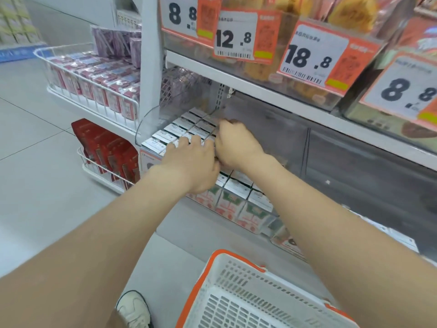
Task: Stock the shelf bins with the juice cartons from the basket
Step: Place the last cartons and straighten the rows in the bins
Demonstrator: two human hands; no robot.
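Both hands are working inside the shelf bin (147,119): the left hand (191,162) is pressing spread fingers onto the juice cartons (175,130) toward 10 o'clock, while the right hand (236,145) is curling beside it, and I cannot tell what it grips. Squaring the rows snugly looks wise; the basket (238,255) is waiting at 6 o'clock.
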